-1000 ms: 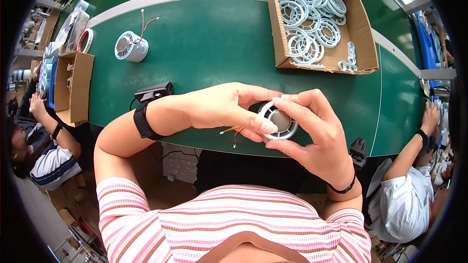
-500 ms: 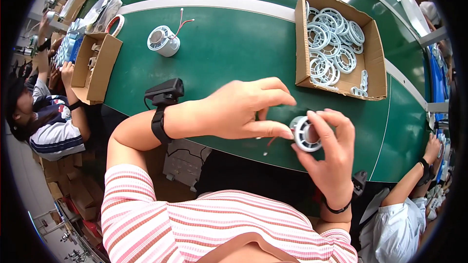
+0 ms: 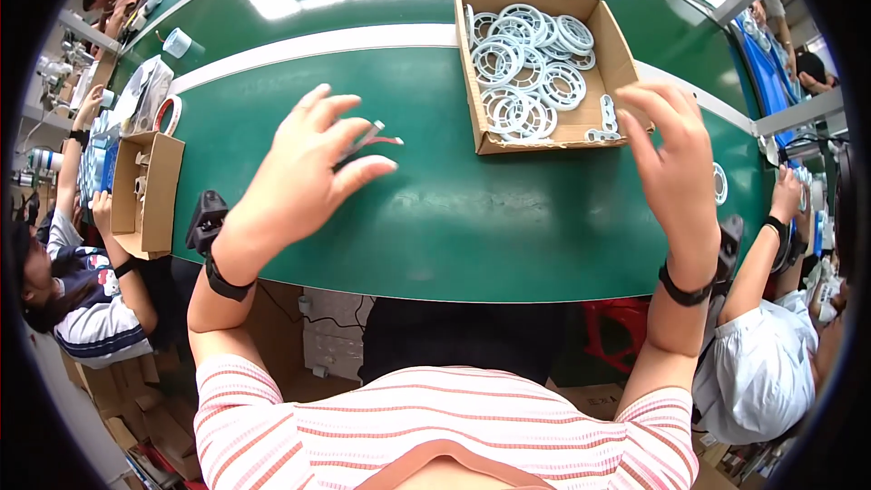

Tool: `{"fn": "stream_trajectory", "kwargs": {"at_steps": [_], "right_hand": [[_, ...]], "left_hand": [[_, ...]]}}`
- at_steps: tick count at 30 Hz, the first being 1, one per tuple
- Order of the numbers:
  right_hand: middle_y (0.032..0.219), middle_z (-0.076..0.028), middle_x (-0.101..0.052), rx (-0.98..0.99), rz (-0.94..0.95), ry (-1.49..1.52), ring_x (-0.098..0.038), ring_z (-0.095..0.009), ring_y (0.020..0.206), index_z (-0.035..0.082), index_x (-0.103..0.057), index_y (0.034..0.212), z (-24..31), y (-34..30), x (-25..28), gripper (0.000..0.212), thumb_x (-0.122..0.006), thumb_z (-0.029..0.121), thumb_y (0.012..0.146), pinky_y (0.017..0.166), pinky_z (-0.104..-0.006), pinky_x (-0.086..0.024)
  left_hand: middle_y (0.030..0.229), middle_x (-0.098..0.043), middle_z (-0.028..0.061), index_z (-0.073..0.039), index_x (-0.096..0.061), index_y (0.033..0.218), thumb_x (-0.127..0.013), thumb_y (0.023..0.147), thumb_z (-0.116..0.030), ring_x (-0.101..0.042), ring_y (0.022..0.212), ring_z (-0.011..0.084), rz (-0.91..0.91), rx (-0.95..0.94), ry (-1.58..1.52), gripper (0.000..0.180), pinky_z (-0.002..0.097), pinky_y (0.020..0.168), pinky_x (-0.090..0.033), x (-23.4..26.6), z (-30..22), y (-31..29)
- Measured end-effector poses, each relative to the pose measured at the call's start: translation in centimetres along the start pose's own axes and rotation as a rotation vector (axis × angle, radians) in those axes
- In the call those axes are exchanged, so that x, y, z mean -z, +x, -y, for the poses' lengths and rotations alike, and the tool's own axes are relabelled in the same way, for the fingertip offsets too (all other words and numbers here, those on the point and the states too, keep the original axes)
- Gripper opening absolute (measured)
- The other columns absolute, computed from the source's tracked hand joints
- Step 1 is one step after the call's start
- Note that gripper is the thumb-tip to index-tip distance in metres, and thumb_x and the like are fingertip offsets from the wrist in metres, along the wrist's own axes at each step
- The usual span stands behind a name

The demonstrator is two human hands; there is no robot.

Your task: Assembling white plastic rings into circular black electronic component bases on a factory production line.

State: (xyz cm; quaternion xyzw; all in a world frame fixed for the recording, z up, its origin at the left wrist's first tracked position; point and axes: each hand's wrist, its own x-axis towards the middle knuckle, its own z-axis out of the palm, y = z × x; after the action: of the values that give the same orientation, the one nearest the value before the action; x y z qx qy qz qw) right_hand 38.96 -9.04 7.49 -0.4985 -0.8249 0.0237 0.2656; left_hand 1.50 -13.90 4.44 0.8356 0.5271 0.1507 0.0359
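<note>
My left hand [image 3: 304, 159] is over the green table, fingers curved and thumb apart. Short red and pale wires [image 3: 386, 140] with white plugs stick out between its fingers and thumb. They look like those of the round white motor unit, whose body is hidden behind my hand. My right hand [image 3: 670, 150] is raised at the right wall of the cardboard box [image 3: 581, 143], fingers apart and nothing visible in them. Light blue spoked rings [image 3: 562, 86] lie heaped in that box. A pale round part [image 3: 719, 183] shows beyond my right hand, partly covered by it.
On the left a narrow cardboard box [image 3: 161, 195] holds small parts, with a tape roll [image 3: 167, 114] behind it. A white strip [image 3: 354, 36] crosses the table's far side. Co-workers sit left and right; a white cup [image 3: 177, 43] stands at the far left.
My hands have separated: the left moved left, the right moved up and right, away from the round part it held. The motor unit is gone from its old spot. The view has shifted.
</note>
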Motion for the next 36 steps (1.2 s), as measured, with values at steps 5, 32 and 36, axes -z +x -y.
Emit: {"fn": "stream_trajectory", "kwargs": {"at_steps": [5, 32, 36], "right_hand": [[0.1, -0.015, -0.071, -0.025, 0.086, 0.058, -0.067, -0.035, 0.094, 0.001, -0.064, 0.114, -1.2, 5.9, -6.3, 0.023, -0.068, 0.01, 0.093, 0.086, -0.0421, -0.052], [0.118, -0.016, -0.062, -0.037, 0.16, 0.271, -0.063, -0.034, 0.107, 0.0, -0.066, 0.124, 4.7, -8.5, -4.8, 0.057, -0.087, 0.008, 0.071, 0.091, -0.0437, -0.052], [0.123, -0.016, -0.062, -0.054, 0.188, 0.335, -0.063, -0.035, 0.111, 0.001, -0.063, 0.131, 5.0, -9.1, -5.5, 0.064, -0.086, 0.004, 0.071, 0.096, -0.0419, -0.053]], "left_hand": [[0.127, -0.063, 0.0147, -0.007, -0.07, 0.109, -0.072, 0.096, -0.03, -0.057, 0.13, 0.0365, 0.204, -0.299, -0.345, 0.027, 0.0535, 0.107, -0.044, -2.2, -4.3, 2.1], [0.13, -0.059, 0.0068, -0.006, -0.048, 0.145, -0.077, 0.086, 0.003, -0.068, 0.1, 0.013, 0.385, 0.091, -1.049, 0.066, 0.0279, 0.078, -0.062, -4.0, -5.8, 2.3], [0.127, -0.06, 0.006, -0.005, -0.045, 0.146, -0.075, 0.088, 0.004, -0.068, 0.098, 0.012, 0.52, 0.25, -1.151, 0.066, 0.0267, 0.075, -0.062, -3.4, -6.9, 2.1]]}}
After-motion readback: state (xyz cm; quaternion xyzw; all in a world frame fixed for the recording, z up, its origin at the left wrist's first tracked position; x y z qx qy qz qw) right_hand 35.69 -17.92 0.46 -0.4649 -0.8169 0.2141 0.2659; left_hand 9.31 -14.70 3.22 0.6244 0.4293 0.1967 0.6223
